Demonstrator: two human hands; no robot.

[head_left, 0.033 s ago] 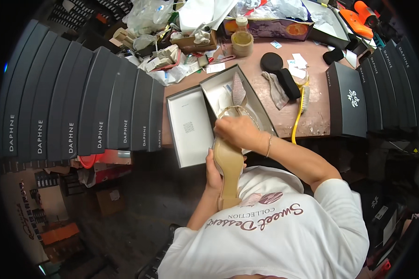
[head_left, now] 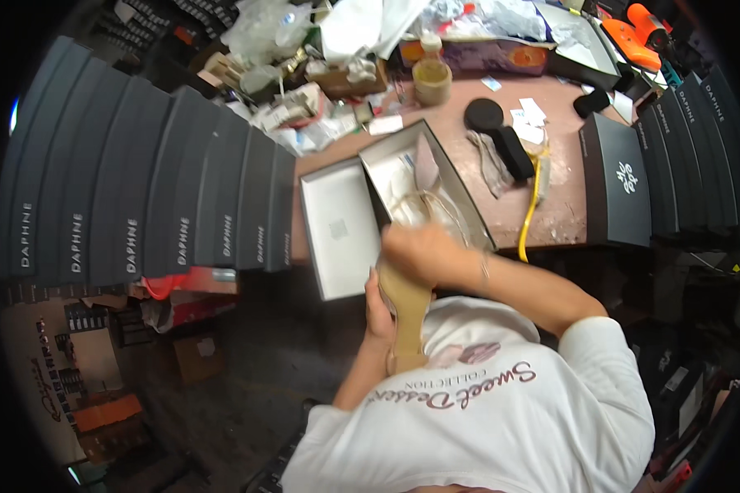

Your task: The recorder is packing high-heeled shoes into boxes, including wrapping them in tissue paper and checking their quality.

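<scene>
My left hand (head_left: 376,316) grips a shoe (head_left: 408,320) by its side, with the tan sole facing up and the heel end nearest my body. Over the front of that sole, my right hand (head_left: 426,256) is closed like a fist and blurred; whatever its fingers hold is hidden. Just beyond it stands an open shoebox (head_left: 462,187) with pale inner walls. Inside lies a pale pink, pointed piece (head_left: 426,164) that looks like another shoe's toe, with thin straps and white paper near it. Left of the box, the white-lined lid (head_left: 337,234) lies against it.
Dark shoeboxes (head_left: 152,189) stand in a row on the left, more (head_left: 621,185) on the right. Beyond the open box are a yellow-handled brush (head_left: 531,209), a round black pad (head_left: 483,115), a jar (head_left: 432,80) and heaped plastic and paper (head_left: 271,33).
My right hand has shifted slightly toward me along the sole and is now smeared by motion. The whole view has shifted a little. My left hand keeps its hold on the shoe.
</scene>
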